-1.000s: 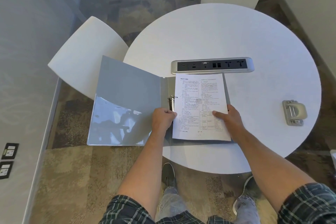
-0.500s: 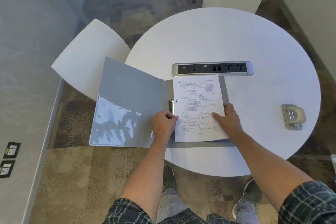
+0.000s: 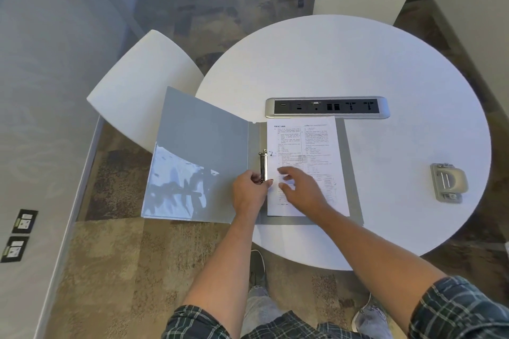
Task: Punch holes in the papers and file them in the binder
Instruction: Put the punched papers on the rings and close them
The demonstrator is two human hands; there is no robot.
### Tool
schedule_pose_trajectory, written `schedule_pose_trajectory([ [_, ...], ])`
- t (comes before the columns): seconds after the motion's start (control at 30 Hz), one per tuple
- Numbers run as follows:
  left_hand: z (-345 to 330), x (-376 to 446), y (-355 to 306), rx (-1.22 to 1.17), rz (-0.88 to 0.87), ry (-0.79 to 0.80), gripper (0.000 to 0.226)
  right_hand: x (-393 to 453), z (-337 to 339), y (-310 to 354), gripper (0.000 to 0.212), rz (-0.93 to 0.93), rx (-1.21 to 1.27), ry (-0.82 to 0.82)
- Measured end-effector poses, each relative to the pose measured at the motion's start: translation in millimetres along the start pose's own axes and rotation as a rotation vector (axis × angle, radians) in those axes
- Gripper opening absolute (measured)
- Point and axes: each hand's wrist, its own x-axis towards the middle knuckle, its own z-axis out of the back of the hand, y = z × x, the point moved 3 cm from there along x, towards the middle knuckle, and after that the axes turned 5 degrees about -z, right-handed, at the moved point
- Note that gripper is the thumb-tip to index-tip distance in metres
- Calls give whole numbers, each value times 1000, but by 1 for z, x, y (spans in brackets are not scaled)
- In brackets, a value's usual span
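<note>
The left hand (image 3: 249, 192) has its fingers curled at the near end of the binder's ring clasp (image 3: 263, 165), while the right hand (image 3: 300, 187), blurred, fingers loosely spread, hovers over or touches the papers (image 3: 305, 146); I cannot tell which. The papers lie flat on the right-hand leaf of the open binder (image 3: 203, 140), which overhangs the table (image 3: 385, 63). Thin and limp, the sheets would likely tear at the holes, so press them flat beside the rings; the stiff clasp wants firm fingers at its end.
</note>
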Motion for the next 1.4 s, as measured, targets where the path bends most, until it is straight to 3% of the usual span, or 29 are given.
schedule_pose_trajectory([
  [0.23, 0, -6, 17, -181, 70, 24, 24, -8, -22, -9, 54, -100, 45, 175],
  [0.53, -7, -11, 34, -485, 164, 109, 45, -12, -34, -18, 88, -109, 134, 364],
  [0.93, -10, -9, 30, -509, 226, 118, 44, -1, -42, -22, 89, -70, 13, 494],
  [1.4, -10, -13, 23, -445, 181, 108, 39, -11, -38, -14, 96, -3, -101, 464],
])
